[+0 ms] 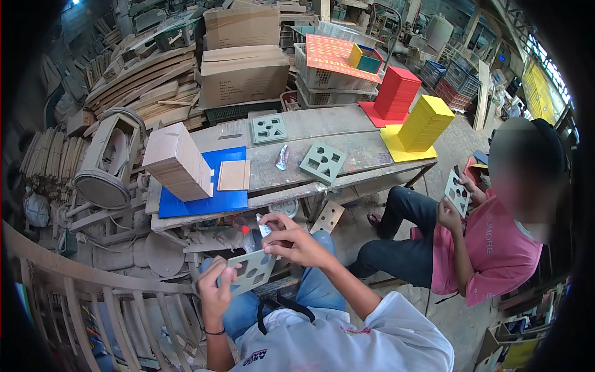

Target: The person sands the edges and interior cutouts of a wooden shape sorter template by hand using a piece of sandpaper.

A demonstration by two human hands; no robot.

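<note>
My left hand (216, 288) grips the left edge of a grey-green board with shaped cut-outs (250, 273), tilted above my lap. My right hand (294, 242) is closed at the board's upper right corner, its fingertips at the surface. A small whitish tube-like thing (263, 227) shows between its fingers; its exact kind is hard to make out. On the bench ahead lie two similar grey-green boards, one nearer (323, 163) and one farther (269, 128). A small printed tube (282, 157) lies between them.
The wooden bench (242, 167) carries a stack of plain wood panels (178, 162) on a blue sheet (232, 200), a red stack (396, 94) and a yellow stack (426, 124). At the right sits a co-worker in a pink shirt (489, 257), holding another board (457, 193). Cardboard boxes (243, 75) stand behind.
</note>
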